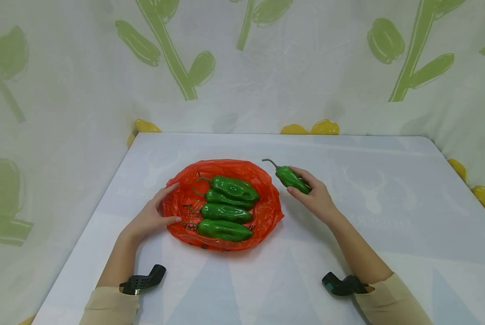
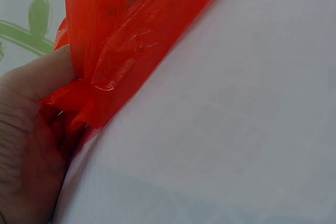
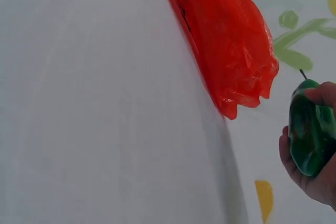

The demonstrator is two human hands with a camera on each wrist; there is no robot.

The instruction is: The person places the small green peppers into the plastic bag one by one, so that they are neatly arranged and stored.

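Several green peppers (image 1: 226, 212) lie side by side in an open red plastic bag (image 1: 272, 205), their stems pointing left. My left hand (image 1: 150, 219) grips the bag's left side, thumb and fingers spread along the rim. The left wrist view shows the thumb (image 2: 52, 72) against the red film; the other fingers are mostly hidden by plastic. To the right of the bag, my right hand (image 1: 317, 196) holds one more green pepper (image 1: 287, 177) by its blunt end. Its curved stem points toward the upper left, and it is apart from the bag.
Everything sits on a pale table (image 1: 388, 216) with faint deer and triangle prints. A cloth with green plant prints (image 1: 165, 54) hangs behind the table's far edge. Black wrist cameras (image 1: 142, 280) are strapped to both forearms.
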